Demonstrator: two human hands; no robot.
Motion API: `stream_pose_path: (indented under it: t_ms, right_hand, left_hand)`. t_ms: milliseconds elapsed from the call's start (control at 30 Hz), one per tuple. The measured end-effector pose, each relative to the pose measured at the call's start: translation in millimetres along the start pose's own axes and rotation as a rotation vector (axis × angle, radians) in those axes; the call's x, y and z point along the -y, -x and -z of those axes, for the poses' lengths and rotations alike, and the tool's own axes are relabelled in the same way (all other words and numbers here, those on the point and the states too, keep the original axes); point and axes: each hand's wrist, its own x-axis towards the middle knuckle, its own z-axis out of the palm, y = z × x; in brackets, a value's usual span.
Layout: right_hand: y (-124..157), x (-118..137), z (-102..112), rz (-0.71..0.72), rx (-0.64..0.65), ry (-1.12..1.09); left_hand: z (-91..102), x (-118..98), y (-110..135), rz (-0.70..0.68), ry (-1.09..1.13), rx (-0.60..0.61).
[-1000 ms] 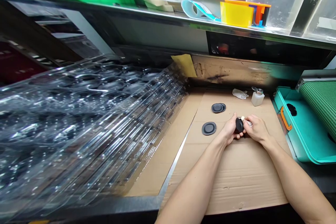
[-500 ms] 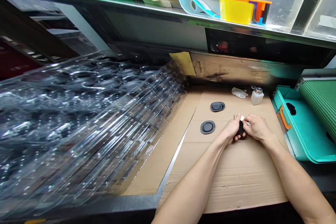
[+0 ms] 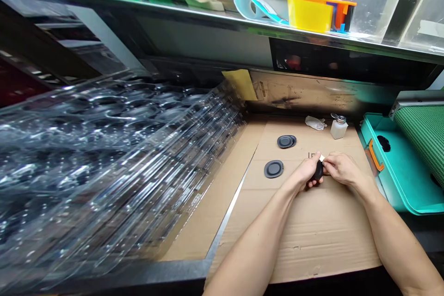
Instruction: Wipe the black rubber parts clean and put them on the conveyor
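— Workshop bench point(image 3: 114, 274), left to right, then?

— Clear plastic trays point(image 3: 104, 157) first: a big slanted stack, blurred toward the near end. Above them, a steel shelf point(image 3: 208, 17) with a yellow cup point(image 3: 308, 15).

— And on the cardboard sheet point(image 3: 312, 245)?

— One lone dark disc point(image 3: 274, 169), a small stack of dark discs point(image 3: 286, 141) just beyond it, both apart from the hands.

— Hands?

— Left hand point(image 3: 303, 171) curled around a black disc point(image 3: 318, 171), fingers point(image 3: 310, 165) clamped on it, just above the cardboard. Right hand point(image 3: 342, 169) close beside, fingertips point(image 3: 327, 161) pinched together on a small white tip point(image 3: 322, 158) at the disc's upper edge. Exact grip partly hidden.

— Further right?

— Crumpled white wipe point(image 3: 315, 123), pump bottle point(image 3: 339, 128), then a teal tray point(image 3: 367, 148) holding one more black disc point(image 3: 383, 143), and a green mat point(image 3: 421, 143).

— Done and left?

— Judging from the layout, a few discs out on the cardboard, one in hand, not yet set down. How many more among the trays: impossible to tell.
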Motion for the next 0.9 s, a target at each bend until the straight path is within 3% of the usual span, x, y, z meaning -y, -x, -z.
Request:
stream_pose_path:
  t_ms: [167,467,733,900]
  right_hand:
    - [-1.7,0.3,-1.1,0.039,0.000,0.056]
    - [-2.0,-1.8,-1.6,-0.003,0.041,-0.187]
    - [-3.9,0.9,-2.2,0.085,-0.072,-0.118]
    - [-3.6,-0.2,-2.7,0.035,-0.046,-0.194]
  left_hand:
    - [-0.7,-0.5,1.2,0.001,-0.080,-0.038]
    - [-4.3,1.3,6.1,-0.064,-0.131,-0.062]
    - [-3.6,0.9,4.4,-0.110,-0.130,-0.051]
    - [-4.8,0.6,7.7,-0.167,-0.131,-0.038]
